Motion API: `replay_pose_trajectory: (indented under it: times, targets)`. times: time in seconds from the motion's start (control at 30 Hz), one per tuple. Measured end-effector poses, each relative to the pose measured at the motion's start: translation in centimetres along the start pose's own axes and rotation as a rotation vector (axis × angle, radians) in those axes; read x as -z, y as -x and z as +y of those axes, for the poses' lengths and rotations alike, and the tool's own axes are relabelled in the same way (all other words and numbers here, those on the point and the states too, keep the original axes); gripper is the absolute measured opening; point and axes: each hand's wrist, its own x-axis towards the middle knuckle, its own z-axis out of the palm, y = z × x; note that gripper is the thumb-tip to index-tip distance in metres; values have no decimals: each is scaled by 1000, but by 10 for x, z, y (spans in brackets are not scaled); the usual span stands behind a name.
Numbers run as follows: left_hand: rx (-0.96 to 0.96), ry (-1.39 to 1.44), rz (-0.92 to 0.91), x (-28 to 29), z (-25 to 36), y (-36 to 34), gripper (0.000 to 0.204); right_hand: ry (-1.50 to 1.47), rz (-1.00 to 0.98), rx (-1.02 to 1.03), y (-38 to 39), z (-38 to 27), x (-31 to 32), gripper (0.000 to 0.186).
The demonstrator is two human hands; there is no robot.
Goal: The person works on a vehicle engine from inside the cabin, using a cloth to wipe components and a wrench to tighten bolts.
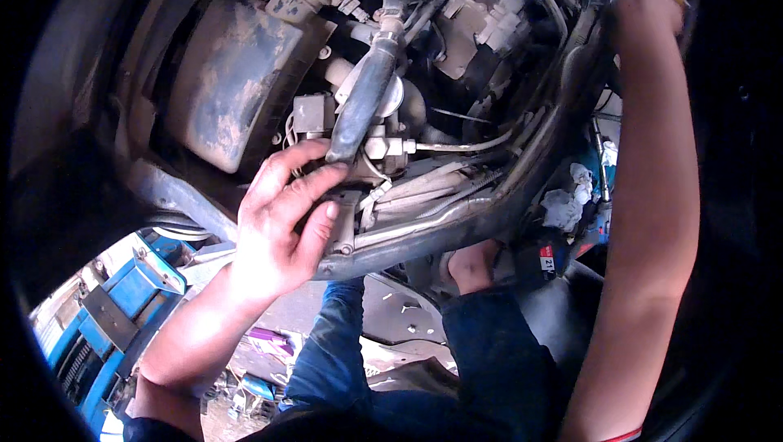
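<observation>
My left hand [285, 226] is low in the engine bay, fingers apart and slightly bent, fingertips at the lower end of a dark rubber hose [365, 95] beside a light-coloured fitting [379, 146] with a thin line. My right hand [648, 14] reaches to the upper right edge among cables and pipes, its fingers closed around something yellowish and thin that I cannot make out. A dusty dark housing [220, 83] fills the left of the bay. A curved rim [400, 242] runs along the near side, below my left hand's fingertips.
A blue metal frame [122, 299] stands lower left. At right, a power tool battery [546, 258], a long socket extension [602, 161] and crumpled white rags [563, 205] lie beside the bay. My legs [334, 344] are below, over a littered floor [232, 417].
</observation>
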Motion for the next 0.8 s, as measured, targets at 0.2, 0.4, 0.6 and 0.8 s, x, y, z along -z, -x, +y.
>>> replay_pose_trajectory:
  times: [0.2, 0.4, 0.6, 0.8]
  targets:
    - [75, -40, 64, -19, -7, 9, 42, -76, -151, 278, 15, -80, 75, 43]
    - [8, -27, 58, -14, -3, 11, 42, 355, -285, 552, 84, -104, 213, 39]
    - [-26, -366, 210, 35, -42, -4, 34, 906, -189, -95, 150, 68, 322, 35]
    - [-51, -639, 285, 84, -150, -74, 51, 1096, -195, -179, 173, 117, 367, 38]
